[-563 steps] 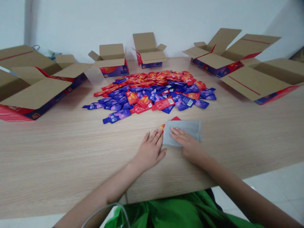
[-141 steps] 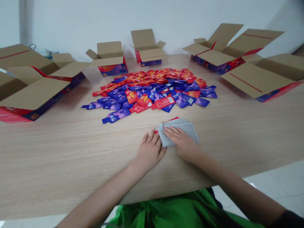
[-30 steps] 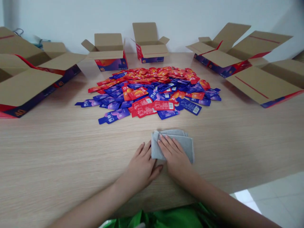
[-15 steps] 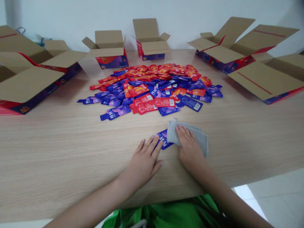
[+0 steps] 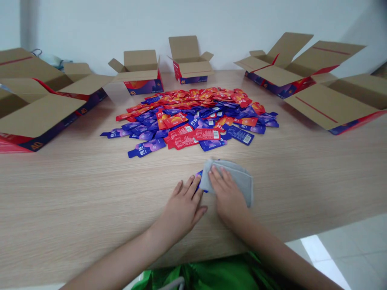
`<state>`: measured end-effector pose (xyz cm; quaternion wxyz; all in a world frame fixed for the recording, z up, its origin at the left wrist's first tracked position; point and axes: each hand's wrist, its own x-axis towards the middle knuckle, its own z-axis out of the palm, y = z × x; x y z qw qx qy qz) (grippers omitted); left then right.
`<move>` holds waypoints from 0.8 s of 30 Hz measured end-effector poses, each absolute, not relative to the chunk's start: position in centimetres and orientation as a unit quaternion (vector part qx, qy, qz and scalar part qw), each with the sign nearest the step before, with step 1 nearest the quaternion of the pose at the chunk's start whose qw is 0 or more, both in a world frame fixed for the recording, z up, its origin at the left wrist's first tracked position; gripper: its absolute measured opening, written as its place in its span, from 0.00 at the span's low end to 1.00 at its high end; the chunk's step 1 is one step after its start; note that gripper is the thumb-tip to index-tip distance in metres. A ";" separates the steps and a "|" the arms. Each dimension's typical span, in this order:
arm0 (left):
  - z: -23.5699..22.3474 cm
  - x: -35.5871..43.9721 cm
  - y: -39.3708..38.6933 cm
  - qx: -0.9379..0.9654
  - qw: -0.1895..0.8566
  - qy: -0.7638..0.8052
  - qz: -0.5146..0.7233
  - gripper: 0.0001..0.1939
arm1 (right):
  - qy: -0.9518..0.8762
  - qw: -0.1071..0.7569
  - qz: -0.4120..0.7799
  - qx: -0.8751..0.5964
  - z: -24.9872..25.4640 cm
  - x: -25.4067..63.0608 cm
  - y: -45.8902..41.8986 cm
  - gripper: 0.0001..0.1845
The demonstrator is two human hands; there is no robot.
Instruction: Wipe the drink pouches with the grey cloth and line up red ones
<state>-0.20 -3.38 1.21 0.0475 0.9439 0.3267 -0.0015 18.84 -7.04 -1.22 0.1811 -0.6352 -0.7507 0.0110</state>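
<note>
- The cloth [image 5: 243,183] reaches me as plain pale grey, one even tone
- I get deep blue on the pouch [image 5: 200,174] that shows at its edge
- In the pile, I read the far pouches [image 5: 199,95] as red with orange and yellow patches
- Nearer, I pick out blue pouches [image 5: 152,147] with rounded purple-lilac shapes and white characters
- A red pouch [image 5: 207,134] shows me white print and a black-and-white barcode
- The boxes [image 5: 143,86] look plain brown inside, red and dark blue outside, with an orange "40"
- I see a thin red stripe along a box flap [image 5: 325,104]
- My tabletop [image 5: 90,209] is pale beige with a streaky wood grain
- I see bright green on the clothing [image 5: 211,276]
- The wall [image 5: 226,32] comes through bluish white
</note>
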 end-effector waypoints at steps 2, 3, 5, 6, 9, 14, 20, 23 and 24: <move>1.4 -0.2 -3.3 0.943 0.057 0.328 -0.017 0.22 | -0.793 0.183 0.041 -0.580 -1.2 18.3 -7.1 0.36; 1.4 -0.2 -3.3 0.942 0.059 0.329 -0.020 0.22 | -0.799 0.185 0.054 -0.570 -1.1 18.5 -7.1 0.37; 1.5 -0.2 -3.3 0.943 0.059 0.328 -0.013 0.24 | -0.776 0.195 0.060 -0.597 -1.0 19.5 -6.7 0.38; 1.5 -0.2 -3.3 0.944 0.058 0.326 -0.006 0.26 | -0.755 0.200 0.053 -0.622 -1.0 20.1 -6.5 0.38; 1.6 -0.3 -3.2 0.945 0.061 0.321 0.003 0.28 | -0.730 0.208 0.035 -0.650 -1.1 20.1 -6.3 0.36; 1.8 -0.3 -3.1 0.940 0.068 0.333 -0.021 0.22 | -0.813 0.202 0.095 -0.538 -0.7 18.9 -6.0 0.38; 1.5 -0.4 -3.1 0.945 0.062 0.320 -0.003 0.30 | -0.727 0.200 0.044 -0.655 -0.7 21.5 -4.0 0.36; 1.6 -0.3 -3.1 0.942 0.069 0.327 -0.014 0.24 | -0.793 0.193 0.043 -0.577 -1.1 19.7 -4.9 0.35; 1.7 -0.4 -3.1 0.942 0.070 0.328 -0.017 0.22 | -0.813 0.189 0.051 -0.549 -1.1 19.3 -5.2 0.35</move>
